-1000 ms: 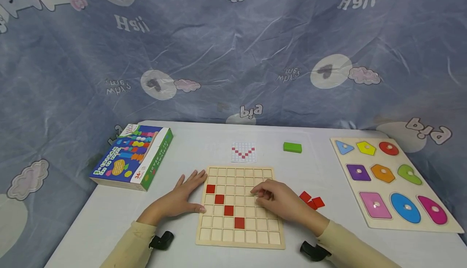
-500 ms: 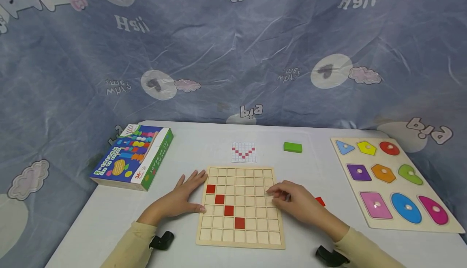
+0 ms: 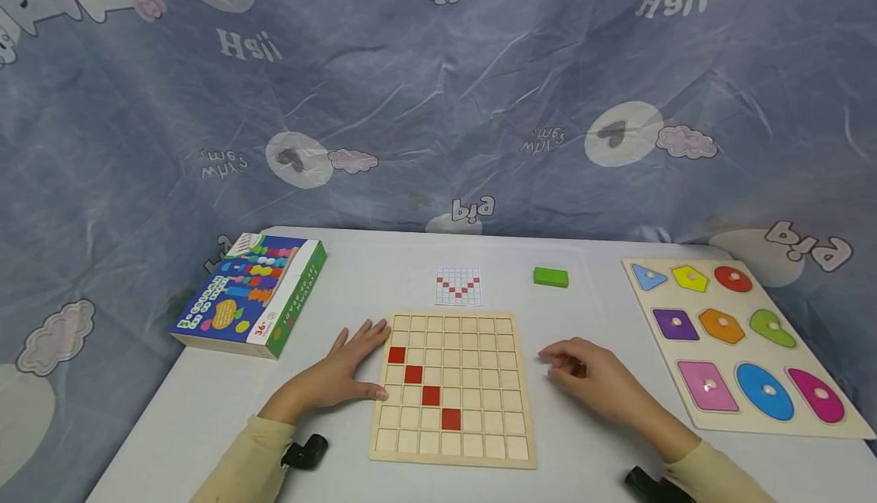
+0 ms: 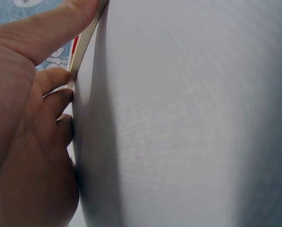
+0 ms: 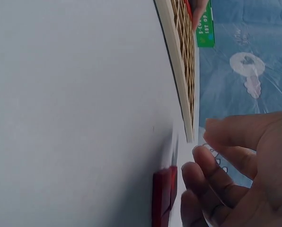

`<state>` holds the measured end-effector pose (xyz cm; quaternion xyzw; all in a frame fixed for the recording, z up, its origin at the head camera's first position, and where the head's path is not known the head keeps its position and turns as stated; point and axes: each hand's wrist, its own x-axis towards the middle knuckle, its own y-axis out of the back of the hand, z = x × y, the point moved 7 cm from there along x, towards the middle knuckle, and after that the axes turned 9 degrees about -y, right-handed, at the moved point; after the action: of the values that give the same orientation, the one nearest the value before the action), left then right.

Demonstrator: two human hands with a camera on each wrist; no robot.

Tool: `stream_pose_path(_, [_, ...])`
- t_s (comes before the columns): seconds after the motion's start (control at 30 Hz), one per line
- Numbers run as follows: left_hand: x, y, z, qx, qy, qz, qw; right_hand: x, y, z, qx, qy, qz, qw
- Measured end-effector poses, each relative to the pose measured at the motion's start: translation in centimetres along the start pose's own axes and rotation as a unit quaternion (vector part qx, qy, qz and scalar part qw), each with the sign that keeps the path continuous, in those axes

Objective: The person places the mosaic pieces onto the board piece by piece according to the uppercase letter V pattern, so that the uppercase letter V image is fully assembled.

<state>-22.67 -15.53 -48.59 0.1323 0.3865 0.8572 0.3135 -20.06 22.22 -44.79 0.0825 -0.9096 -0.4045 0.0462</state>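
A wooden grid board (image 3: pixel 479 385) lies on the white table, with red square tiles in a slanting line of its cells, such as the lowest tile (image 3: pixel 451 419). My left hand (image 3: pixel 342 374) is spread beside the board, fingertips and thumb touching its left edge. To the right of the board, my right hand (image 3: pixel 596 381) hovers low with loosely bent fingers, and nothing shows between them. Loose red tiles (image 5: pixel 163 196) lie close under its fingers in the right wrist view; in the head view the hand hides them.
Behind the board lies a small pattern card (image 3: pixel 458 286) with a red V of squares. A green block (image 3: pixel 551 277) sits to its right. At left is a toy box (image 3: pixel 250 294); at right, a knobbed shape puzzle (image 3: pixel 706 408). A patterned cloth (image 3: pixel 438 107) hangs behind the table.
My right hand has moved right, from over the board to above the loose red tiles, covering them from the head view. My left hand and the tiles in the board have stayed put.
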Motion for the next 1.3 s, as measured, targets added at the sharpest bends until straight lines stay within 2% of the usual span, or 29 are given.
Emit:
stream_pose_path(0.1, [0.0,-0.1,-0.1,0.001,-0.003,0.0,1.0,-0.2,0.7,0.7,-0.023,-0.02,0.01,0.9995])
stream_pose_path(0.4, [0.0,-0.1,-0.1,0.001,-0.007,0.0,1.0,-0.5,1.9,2.3,-0.085,-0.047,0.043,0.9943])
stream_pose_path(0.6, [0.0,-0.1,-0.1,0.003,-0.004,-0.001,1.0,-0.6,1.8,3.0,-0.105,-0.071,0.04,0.9911])
stream_pose_path(0.9, [0.1,-0.1,-0.2,0.004,-0.004,-0.002,1.0,0.0,0.9,2.5,-0.104,-0.063,0.039,0.9919])
stream_pose_path(1.3, [0.1,-0.2,-0.2,0.004,0.003,-0.004,1.0,0.2,-0.5,0.6,-0.107,-0.014,0.055,0.9926])
